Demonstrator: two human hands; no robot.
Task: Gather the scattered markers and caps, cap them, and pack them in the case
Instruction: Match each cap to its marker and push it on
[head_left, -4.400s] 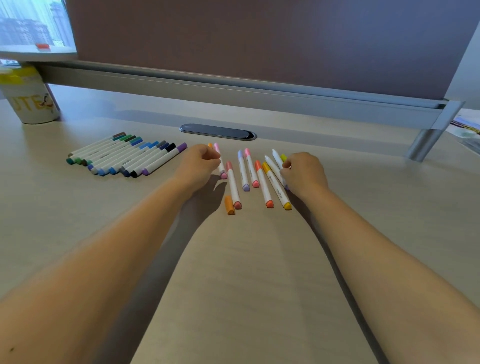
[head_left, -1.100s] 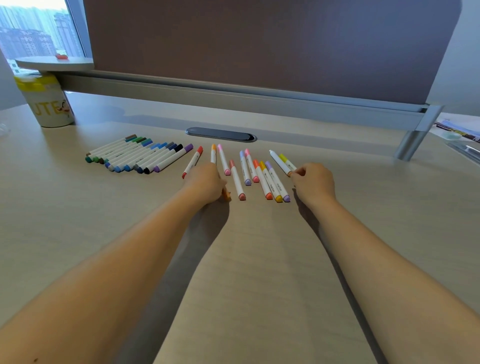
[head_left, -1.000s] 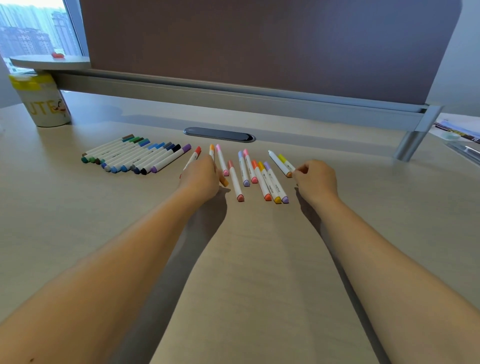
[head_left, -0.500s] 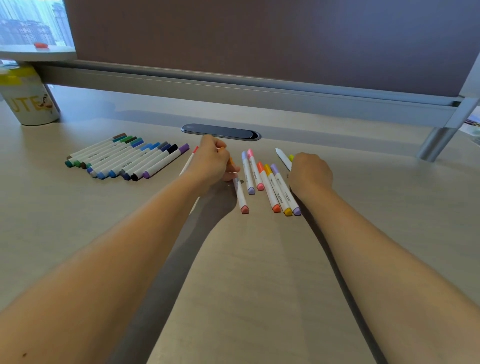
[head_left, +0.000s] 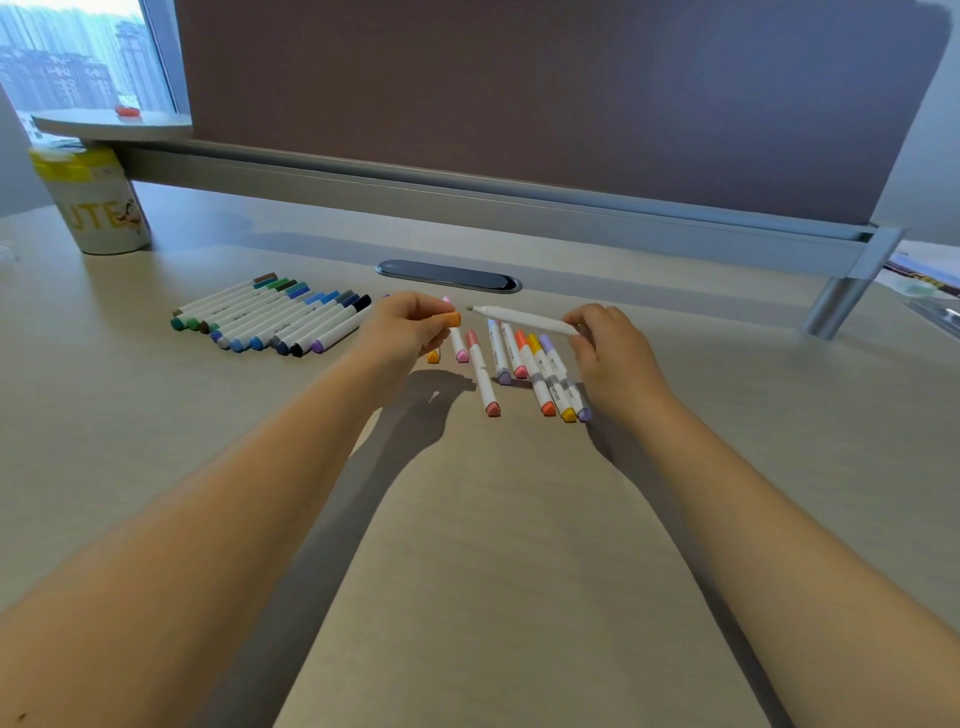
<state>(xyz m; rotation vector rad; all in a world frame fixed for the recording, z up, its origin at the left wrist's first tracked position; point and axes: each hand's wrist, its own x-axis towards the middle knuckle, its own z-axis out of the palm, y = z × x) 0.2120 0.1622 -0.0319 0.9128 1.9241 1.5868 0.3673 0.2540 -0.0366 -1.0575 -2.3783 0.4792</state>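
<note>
My left hand pinches a small orange cap above the desk. My right hand holds a white uncapped marker level, its bare tip pointing left toward the cap with a short gap between them. Below the hands lie several capped warm-coloured markers in a loose row, pink, lilac, red, orange and yellow. To the left a tight row of capped green, blue, black and purple markers rests on the desk. No case is in view.
A white and yellow cup stands at the far left. A dark oval cable grommet sits behind the markers. A grey rail and dark partition close the back. Papers lie at the far right.
My right hand has lifted the white uncapped marker off the desk and turned it level. My left hand has picked up the orange cap and raised it toward the marker's tip.
</note>
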